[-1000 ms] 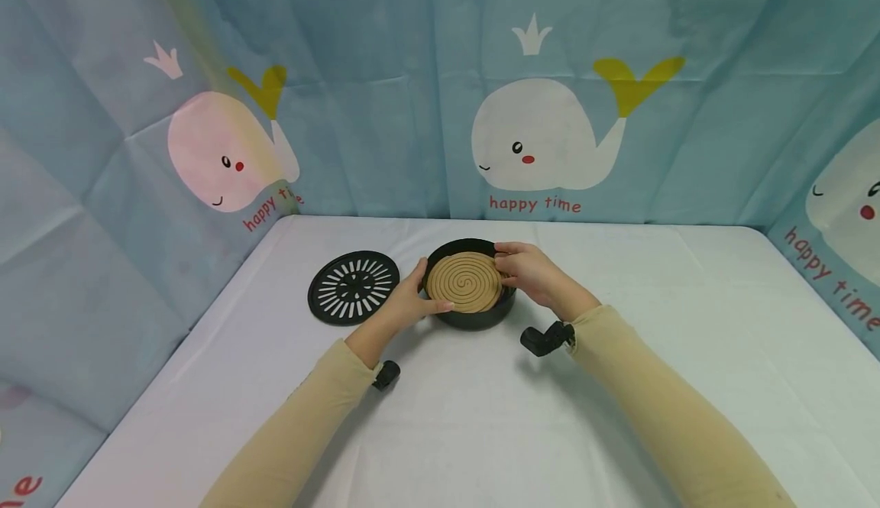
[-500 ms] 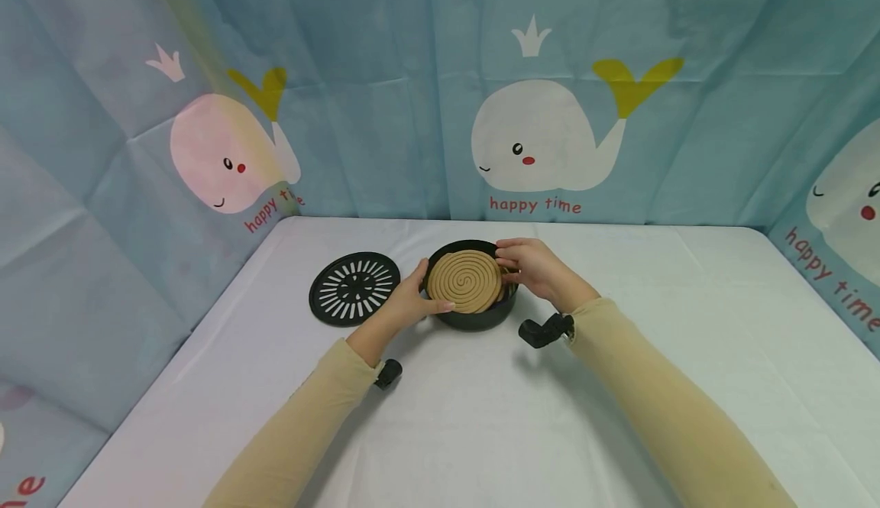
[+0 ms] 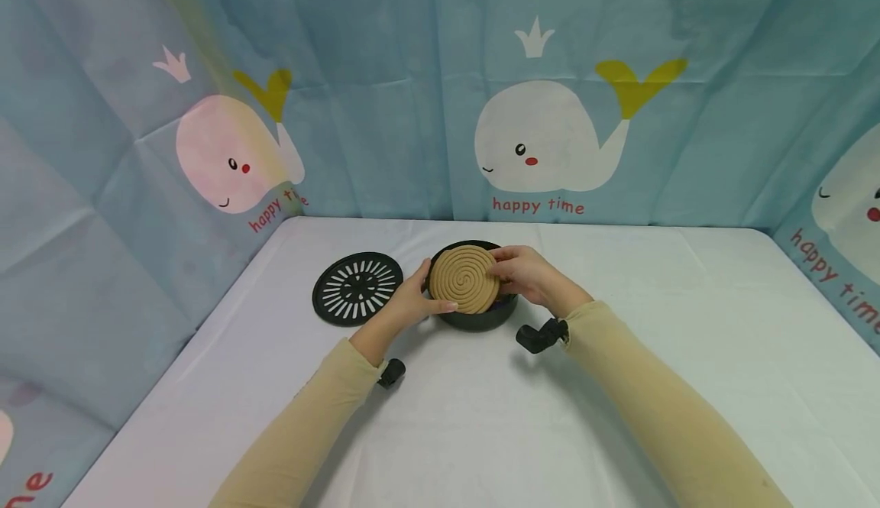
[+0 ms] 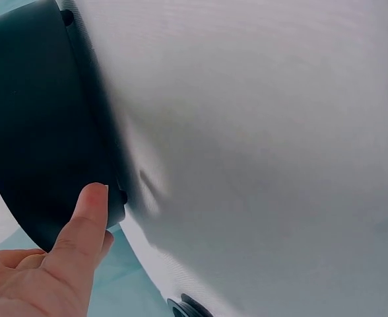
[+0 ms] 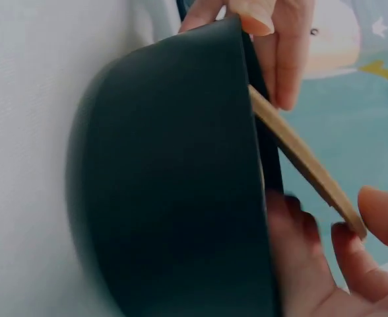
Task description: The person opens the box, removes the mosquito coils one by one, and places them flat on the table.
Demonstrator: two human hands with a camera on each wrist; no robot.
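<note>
A tan mosquito coil [image 3: 464,279] leans tilted out of a round black mosquito coil holder [image 3: 473,321] on the table. My left hand [image 3: 404,308] grips the holder at its left side, thumb over the front rim; the left wrist view shows a finger against the dark wall [image 4: 42,125]. My right hand [image 3: 529,273] pinches the coil's right edge between thumb and finger. From the right wrist, the raised coil [image 5: 313,162] has its lower edge inside the holder [image 5: 167,165]. Most of the holder's inside is hidden.
A black slotted lid [image 3: 358,289] lies flat on the white tablecloth [image 3: 454,416], just left of the holder. Behind the table hangs a blue curtain [image 3: 385,149] with whale prints. Each wrist carries a small black camera.
The coil's right side has come up out of the holder and tilted to the left. My right fingers moved from its edge at the rim to a pinch on it. My left hand stayed put.
</note>
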